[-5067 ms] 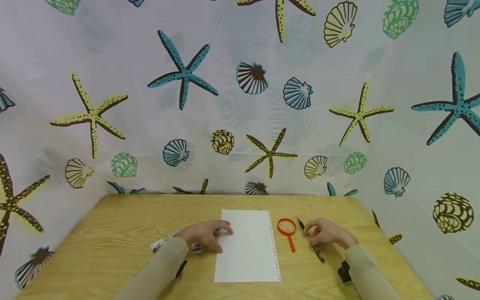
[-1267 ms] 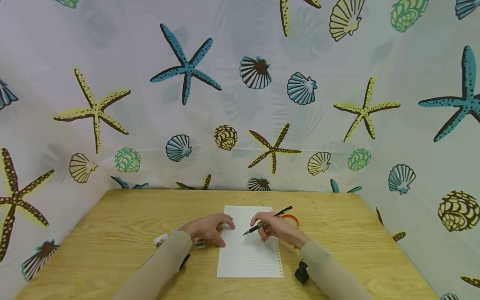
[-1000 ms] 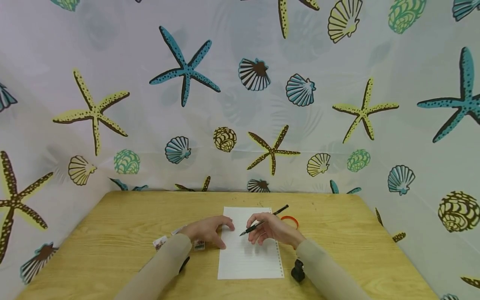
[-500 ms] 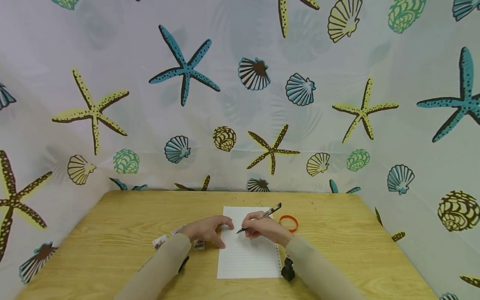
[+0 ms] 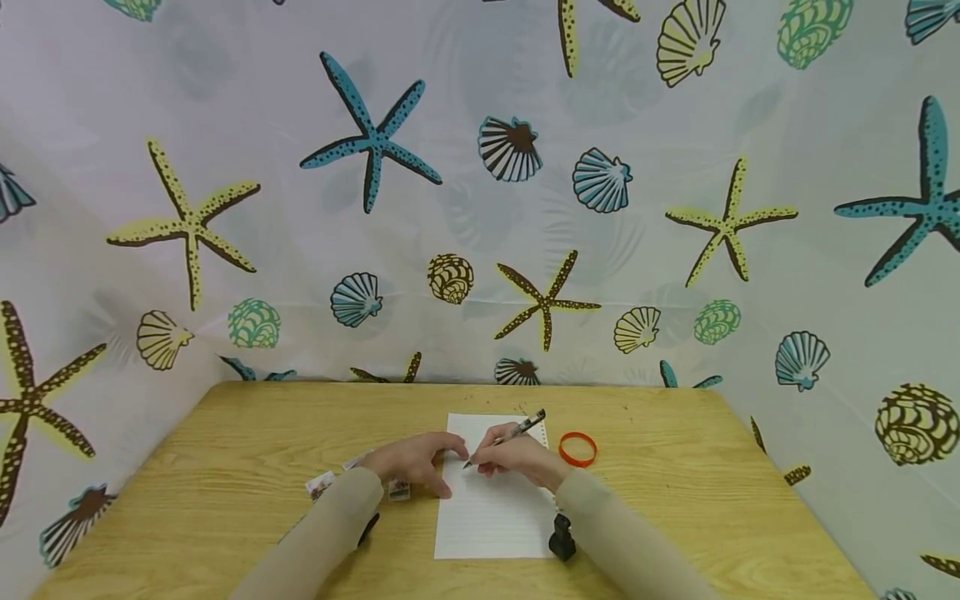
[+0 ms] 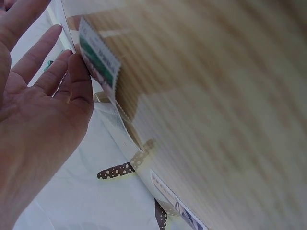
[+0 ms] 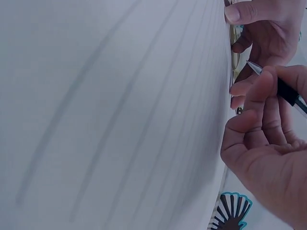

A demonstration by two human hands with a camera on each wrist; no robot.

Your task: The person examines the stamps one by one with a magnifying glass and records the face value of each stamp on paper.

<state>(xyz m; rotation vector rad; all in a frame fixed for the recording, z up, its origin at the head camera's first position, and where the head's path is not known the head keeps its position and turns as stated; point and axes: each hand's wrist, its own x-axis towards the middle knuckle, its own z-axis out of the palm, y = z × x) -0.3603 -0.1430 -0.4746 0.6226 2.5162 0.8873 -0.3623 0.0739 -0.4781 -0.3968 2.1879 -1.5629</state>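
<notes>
A lined sheet of paper (image 5: 491,525) with punched holes down its right side lies at the middle of the table. My left hand (image 5: 411,460) rests at the sheet's left edge, thumb and fingers spread and relaxed. In my right hand (image 5: 517,457) a black pen (image 5: 532,422) is pinched between thumb and fingers, its tip pointing left towards my left fingertips. Seen from the right wrist, the pen (image 7: 286,91) has its nib out, and the nib appears slightly off the page. Small stamps (image 5: 320,483) lie around my left wrist, one stamp (image 6: 100,60) near the left palm.
Right of the paper is a red magnifying glass (image 5: 577,464), its handle hidden behind my right arm. Black wrist cameras (image 5: 562,537) hang under the sleeves. A shell-patterned curtain (image 5: 480,208) closes off the table's (image 5: 675,483) back and sides.
My right hand has picked up the pen from right of the magnifying glass and brought it leftwards over the paper, its tip now near the left fingers. The left hand has stayed put.
</notes>
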